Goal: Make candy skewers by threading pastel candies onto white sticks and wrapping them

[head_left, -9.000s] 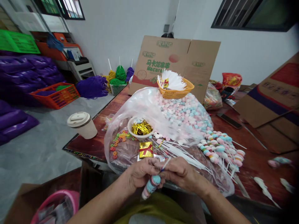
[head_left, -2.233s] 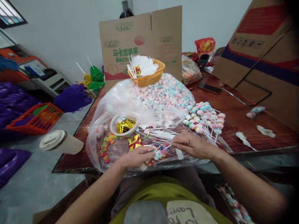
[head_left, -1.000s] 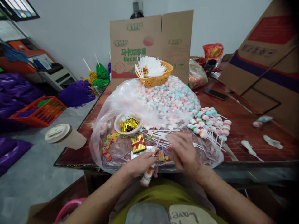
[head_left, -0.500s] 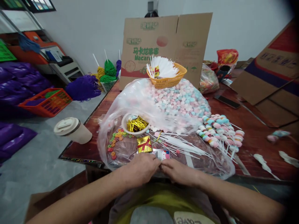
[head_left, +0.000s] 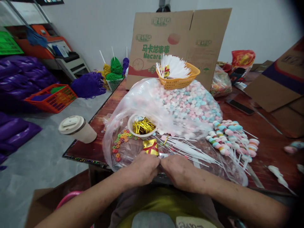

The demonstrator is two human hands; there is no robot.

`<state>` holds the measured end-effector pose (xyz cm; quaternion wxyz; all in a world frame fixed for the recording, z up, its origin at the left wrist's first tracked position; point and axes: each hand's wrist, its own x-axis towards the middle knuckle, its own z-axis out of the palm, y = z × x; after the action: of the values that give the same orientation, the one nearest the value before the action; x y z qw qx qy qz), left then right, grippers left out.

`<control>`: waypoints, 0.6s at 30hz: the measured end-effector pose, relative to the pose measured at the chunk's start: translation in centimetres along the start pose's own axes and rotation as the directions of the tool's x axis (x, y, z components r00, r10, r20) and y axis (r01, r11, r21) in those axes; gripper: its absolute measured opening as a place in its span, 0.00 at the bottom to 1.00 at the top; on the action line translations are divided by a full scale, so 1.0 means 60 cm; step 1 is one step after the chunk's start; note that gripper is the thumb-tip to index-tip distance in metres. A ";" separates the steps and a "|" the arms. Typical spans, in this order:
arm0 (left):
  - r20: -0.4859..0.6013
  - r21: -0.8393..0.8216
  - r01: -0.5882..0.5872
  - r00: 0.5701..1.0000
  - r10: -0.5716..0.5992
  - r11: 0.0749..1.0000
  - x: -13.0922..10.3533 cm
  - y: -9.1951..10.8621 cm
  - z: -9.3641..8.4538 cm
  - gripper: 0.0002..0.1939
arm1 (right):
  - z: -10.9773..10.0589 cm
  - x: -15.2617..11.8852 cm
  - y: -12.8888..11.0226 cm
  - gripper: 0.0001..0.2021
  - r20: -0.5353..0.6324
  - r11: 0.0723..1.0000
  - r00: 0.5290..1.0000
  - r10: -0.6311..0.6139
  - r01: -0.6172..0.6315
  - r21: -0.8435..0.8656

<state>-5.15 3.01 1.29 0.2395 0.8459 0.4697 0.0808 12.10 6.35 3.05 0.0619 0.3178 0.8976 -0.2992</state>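
My left hand (head_left: 144,167) and my right hand (head_left: 178,170) meet knuckle to knuckle at the table's front edge. Both have their fingers closed; whatever they pinch is hidden behind the knuckles. Just beyond the right fingers, a bit of a white printed packet (head_left: 163,155) shows. A gold packet of twist ties with a red ribbon print (head_left: 150,147) lies against my left hand. Behind it stands a white bowl (head_left: 129,128) of gold twist ties (head_left: 143,125). White sticks (head_left: 190,148) are spread to the right, and small colored rings (head_left: 117,146) lie to the left.
A clear bag (head_left: 190,101) of pastel candies bears an orange basket (head_left: 178,83) of white sticks. Finished candy skewers (head_left: 231,139) are piled at right. A lidded cup (head_left: 78,128) stands near the left edge; a phone (head_left: 240,107) lies far right. Cardboard (head_left: 152,41) stands behind.
The view has shifted, so the table things sit further right. My right hand has turned and closed more, now covering most of the white printed packet. The two hands stay together.
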 end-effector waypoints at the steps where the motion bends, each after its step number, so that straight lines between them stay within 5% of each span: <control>1: -0.081 0.167 -0.046 0.995 0.060 0.985 0.003 -0.001 0.007 0.05 | 0.005 0.001 0.002 0.04 0.000 0.974 1.000 0.016 -0.016 0.225; 3: -0.195 0.459 -0.166 0.940 0.281 0.873 0.003 -0.004 0.018 0.08 | 0.024 0.001 0.008 0.08 0.091 0.726 0.995 0.032 -0.086 0.682; 5: -0.270 0.564 -0.269 0.833 0.483 0.780 -0.006 -0.008 0.026 0.09 | 0.050 0.000 0.015 0.10 0.221 0.452 0.975 -0.026 -0.186 0.873; 6: -0.305 0.566 -0.311 0.781 0.544 0.764 -0.011 -0.011 0.028 0.09 | 0.060 -0.001 0.021 0.11 0.244 0.423 0.968 -0.055 -0.199 0.884; 8: -0.415 0.446 -0.341 0.741 0.528 0.828 -0.022 -0.015 0.033 0.10 | 0.066 0.003 0.041 0.15 0.161 0.601 0.986 -0.046 -0.102 0.793; 10: -0.562 0.120 -0.243 0.783 0.267 0.963 -0.027 -0.017 0.038 0.10 | 0.051 0.016 0.074 0.20 -0.054 0.819 0.998 0.036 0.002 0.574; 12: -0.573 -0.377 -0.039 0.795 -0.200 0.925 -0.026 -0.015 0.041 0.09 | 0.022 0.040 0.116 0.19 -0.261 0.914 0.959 0.111 0.004 0.406; 14: -0.336 -0.800 0.120 0.723 -0.604 0.588 -0.019 -0.010 0.043 0.08 | -0.004 0.070 0.155 0.14 -0.365 0.951 0.922 0.132 -0.014 0.309; 15: -0.174 -0.914 0.157 0.680 -0.712 0.373 -0.015 -0.006 0.042 0.10 | -0.013 0.084 0.171 0.11 -0.387 0.965 0.913 0.125 -0.021 0.263; 17: 0.081 -0.985 0.167 0.624 -0.777 0.031 -0.009 0.002 0.040 0.14 | -0.021 0.103 0.189 0.08 -0.400 0.983 0.911 0.097 -0.025 0.182; 18: 0.141 -0.987 0.146 0.611 -0.779 -0.064 -0.006 0.005 0.038 0.15 | -0.021 0.107 0.192 0.08 -0.401 0.988 0.913 0.082 -0.022 0.152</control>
<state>-4.31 1.81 -0.53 0.5992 0.1963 0.6153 0.4732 14.12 17.63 -3.58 -0.1407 0.4003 0.8582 -0.2890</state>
